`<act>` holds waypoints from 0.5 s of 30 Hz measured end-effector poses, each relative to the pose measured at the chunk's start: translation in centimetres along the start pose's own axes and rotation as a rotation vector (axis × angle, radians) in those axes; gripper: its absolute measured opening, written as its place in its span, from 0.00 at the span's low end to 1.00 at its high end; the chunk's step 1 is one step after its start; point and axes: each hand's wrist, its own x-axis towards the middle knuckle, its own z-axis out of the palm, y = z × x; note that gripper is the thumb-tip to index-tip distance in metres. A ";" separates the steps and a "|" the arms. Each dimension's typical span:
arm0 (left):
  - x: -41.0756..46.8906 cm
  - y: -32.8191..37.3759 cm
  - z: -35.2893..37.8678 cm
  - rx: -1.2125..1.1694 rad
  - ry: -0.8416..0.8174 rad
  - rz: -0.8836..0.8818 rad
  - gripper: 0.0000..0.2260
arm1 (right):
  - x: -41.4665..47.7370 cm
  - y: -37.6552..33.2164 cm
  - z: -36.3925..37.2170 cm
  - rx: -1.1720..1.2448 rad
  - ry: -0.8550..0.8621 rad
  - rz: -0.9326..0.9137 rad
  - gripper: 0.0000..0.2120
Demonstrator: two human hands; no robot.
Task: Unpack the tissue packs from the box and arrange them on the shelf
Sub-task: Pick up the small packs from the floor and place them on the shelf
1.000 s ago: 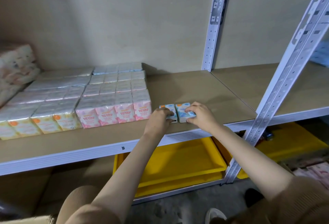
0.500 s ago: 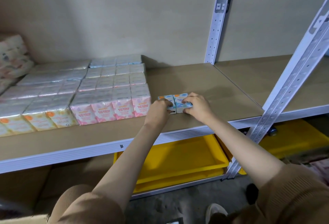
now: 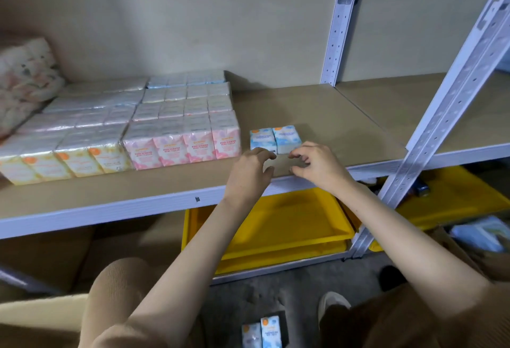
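Nearest, down on the floor below the shelf, two more blue packs stand upright. Above the shelf's front edge hover both hands: the left hand and right hand, fingers loosely curled and spread, holding nothing. Just beyond them on the shelf stand two blue tissue packs, side by side and touching. Left of those, a little apart, sit the pink packs, then yellow packs.
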 end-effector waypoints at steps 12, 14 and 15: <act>-11.2 -3.7 7.2 -0.011 -0.301 -0.177 0.15 | -9.2 1.9 9.1 0.096 -0.314 0.127 0.15; -11.7 -5.4 9.2 0.026 -0.411 -0.252 0.17 | -9.6 3.1 11.8 0.099 -0.413 0.212 0.16; -11.9 -6.3 10.1 0.036 -0.466 -0.288 0.17 | -9.6 3.9 13.2 0.105 -0.455 0.254 0.16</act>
